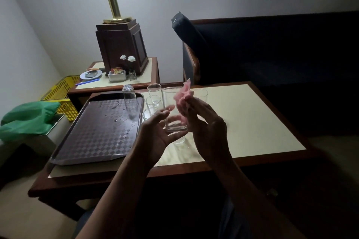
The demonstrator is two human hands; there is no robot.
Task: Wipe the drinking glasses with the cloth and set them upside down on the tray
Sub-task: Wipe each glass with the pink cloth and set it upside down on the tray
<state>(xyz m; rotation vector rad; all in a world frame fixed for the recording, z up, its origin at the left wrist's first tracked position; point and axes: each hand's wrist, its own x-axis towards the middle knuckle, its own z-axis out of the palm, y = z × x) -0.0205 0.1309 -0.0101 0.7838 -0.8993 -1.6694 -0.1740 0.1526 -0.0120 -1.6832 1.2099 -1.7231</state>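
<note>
Glass: upright, lifted above the table; we judge it mid-wipe.
Left hand: fingers apart, nearly straight, bracing it.
Right hand: clamps the cloth against its side.
Tray: one inverted glass drains; upright glasses wait beside.

a dim, grainy wide-angle view, lit from the upper left so the wall glows pale grey while the sofa on the right sinks into near black, with glare on the wet tray, bowed lines at the edges, and the right hand and cloth motion-blurred.
</note>
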